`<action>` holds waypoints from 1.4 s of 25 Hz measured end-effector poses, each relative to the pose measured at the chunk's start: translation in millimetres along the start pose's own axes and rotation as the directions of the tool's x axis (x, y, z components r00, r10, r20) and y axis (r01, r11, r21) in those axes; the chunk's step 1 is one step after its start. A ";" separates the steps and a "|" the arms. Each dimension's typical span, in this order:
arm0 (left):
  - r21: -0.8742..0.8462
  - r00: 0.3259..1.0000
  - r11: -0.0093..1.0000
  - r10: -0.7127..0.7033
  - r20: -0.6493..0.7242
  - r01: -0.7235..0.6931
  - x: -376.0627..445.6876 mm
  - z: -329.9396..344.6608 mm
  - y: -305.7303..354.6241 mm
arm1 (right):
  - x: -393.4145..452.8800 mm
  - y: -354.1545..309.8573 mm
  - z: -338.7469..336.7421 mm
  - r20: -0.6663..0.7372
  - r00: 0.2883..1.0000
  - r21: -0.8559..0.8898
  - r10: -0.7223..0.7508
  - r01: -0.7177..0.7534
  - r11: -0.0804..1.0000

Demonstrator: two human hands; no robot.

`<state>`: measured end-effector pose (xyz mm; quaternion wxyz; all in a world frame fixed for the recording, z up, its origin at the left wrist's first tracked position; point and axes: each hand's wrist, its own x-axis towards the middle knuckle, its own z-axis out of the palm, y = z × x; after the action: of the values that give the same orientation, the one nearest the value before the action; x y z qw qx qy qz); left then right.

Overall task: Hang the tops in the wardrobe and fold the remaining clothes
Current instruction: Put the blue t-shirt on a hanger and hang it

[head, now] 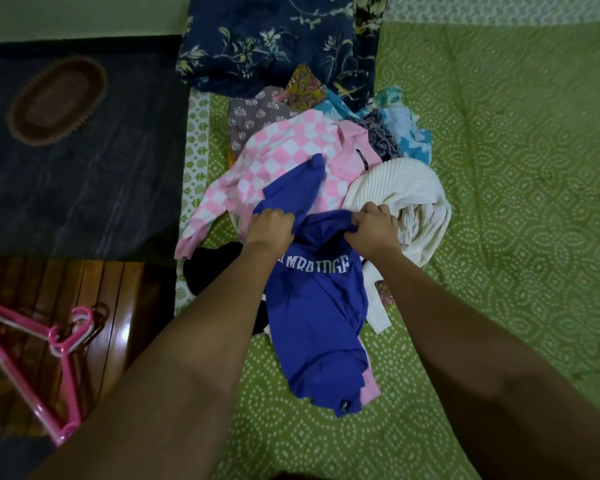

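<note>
Both hands, left hand (pixel 269 226) and right hand (pixel 374 227), clench bunched folds at the shoulders of the blue top (pixel 317 306), each grip grasping soft jersey printed with white block letters, probably to lift it free of the pile and shake it flat for hanging. The top drapes limp at the middle of the green dotted bed (pixel 499 202), over a pink checked sweater (pixel 274 161) at 12 o'clock, a ribbed cream knit (pixel 406 188) at 2 o'clock; rigid pink plastic hangers (pixel 49 368) wait on the wooden floor at 8 o'clock
</note>
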<state>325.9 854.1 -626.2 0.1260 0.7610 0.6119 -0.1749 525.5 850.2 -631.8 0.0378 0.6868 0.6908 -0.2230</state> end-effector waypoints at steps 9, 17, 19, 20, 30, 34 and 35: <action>-0.696 0.947 0.716 -0.188 -0.261 -0.049 -121.9 -87.7 -12.3 | -107.5 -22.4 -78.1 -0.079 0.990 0.658 0.119 -0.038 0.752; -0.772 0.880 0.606 -0.243 -0.408 -0.191 -298.3 -189.1 5.2 | -236.4 -42.7 -164.7 -0.249 0.968 0.360 -0.011 0.103 0.927; -0.725 0.850 0.646 -0.225 -0.477 -0.236 -338.3 -199.2 9.6 | -270.4 -36.5 -175.2 -0.259 0.964 0.236 0.066 -0.003 0.972; -0.707 0.833 0.662 -0.228 -0.504 -0.247 -358.0 -200.9 11.2 | -291.7 -32.2 -176.3 -0.253 0.961 0.192 0.113 -0.065 0.979; -0.357 0.985 0.933 0.094 0.142 -0.038 -531.2 -118.3 -0.3 | -497.9 -39.3 -139.7 0.010 0.924 -0.132 0.383 -0.378 0.916; -0.494 0.992 0.864 0.037 -0.123 -0.093 -565.7 -176.3 -3.7 | -518.0 -65.6 -203.5 -0.259 0.891 -0.066 0.373 -0.402 0.913; -0.560 0.982 0.819 0.020 -0.187 -0.124 -569.6 -193.3 -6.1 | -519.3 -72.8 -223.3 -0.325 0.875 -0.044 0.360 -0.395 0.918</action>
<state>233.3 428.5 -211.2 0.3000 0.7236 0.6155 0.0870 539.9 449.7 -226.6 0.0093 0.8316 0.5517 -0.0626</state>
